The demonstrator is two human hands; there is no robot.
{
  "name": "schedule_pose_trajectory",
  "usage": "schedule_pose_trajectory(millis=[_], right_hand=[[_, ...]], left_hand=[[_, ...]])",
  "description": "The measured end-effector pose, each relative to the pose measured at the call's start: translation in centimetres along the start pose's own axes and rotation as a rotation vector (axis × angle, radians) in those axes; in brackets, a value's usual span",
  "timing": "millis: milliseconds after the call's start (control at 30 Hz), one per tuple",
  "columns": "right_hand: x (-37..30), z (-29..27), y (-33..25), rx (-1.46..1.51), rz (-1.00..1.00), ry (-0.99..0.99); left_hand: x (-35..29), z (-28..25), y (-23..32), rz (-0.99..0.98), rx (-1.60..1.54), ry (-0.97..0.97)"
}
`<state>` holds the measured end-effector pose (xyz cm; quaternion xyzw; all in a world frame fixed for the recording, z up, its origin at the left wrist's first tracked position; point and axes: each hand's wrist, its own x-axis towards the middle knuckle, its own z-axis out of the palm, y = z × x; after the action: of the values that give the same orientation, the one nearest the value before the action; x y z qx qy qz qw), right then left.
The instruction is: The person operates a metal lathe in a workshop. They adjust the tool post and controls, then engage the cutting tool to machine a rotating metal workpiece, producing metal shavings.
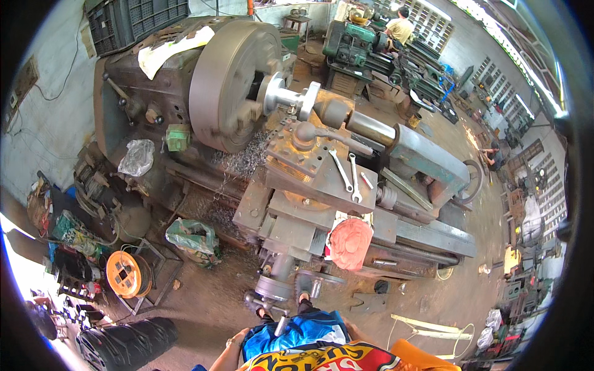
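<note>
My left hand [236, 338] rests against the side of my blue shorts at the lower edge, its fingers mostly hidden. On the other side, my right hand [354, 330] hangs by the shorts, partly covered by my clothing. Neither hand touches the large lathe in front of me. Its big round chuck [226, 86] has smeared jaws, as if turning. A shiny metal workpiece [286, 99] reaches from the chuck toward the tailstock [433, 157]. Beside the lever-topped tool post [304, 139] lie two wrenches [354, 178]. A carriage handwheel [275, 287] is nearest my feet.
A red cloth [349, 243] sits on the carriage's front. Metal chips [244, 157] lie under the chuck. Left on the floor are a green bag [193, 240], an orange reel [125, 274] and a black ribbed bundle [127, 342]. Farther off, a person [400, 28] stands by another lathe.
</note>
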<state>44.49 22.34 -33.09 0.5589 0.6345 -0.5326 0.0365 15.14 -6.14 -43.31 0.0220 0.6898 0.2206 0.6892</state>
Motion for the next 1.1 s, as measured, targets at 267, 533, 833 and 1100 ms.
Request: schedule_pose_trajectory(millis=[267,533,833,1100], right_hand=[[-1.8,1.9,1.1,-0.049,-0.061,0.03],[-3.6,3.2,2.6,-0.105,-0.057,0.081],[-6.5,-0.4,-0.4,-0.127,0.18,-0.013],[-6.7,-2.3,0.9,0.25,0.295,-0.215]], left_hand=[[0.0,-3.5,2.6,0.245,0.371,-0.115],[-0.4,-7.7,17.0,0.52,-0.363,0.074],[9.2,-4.7,23.8,0.762,0.179,0.171],[10.8,-4.1,23.5,0.457,-0.304,-0.043]])
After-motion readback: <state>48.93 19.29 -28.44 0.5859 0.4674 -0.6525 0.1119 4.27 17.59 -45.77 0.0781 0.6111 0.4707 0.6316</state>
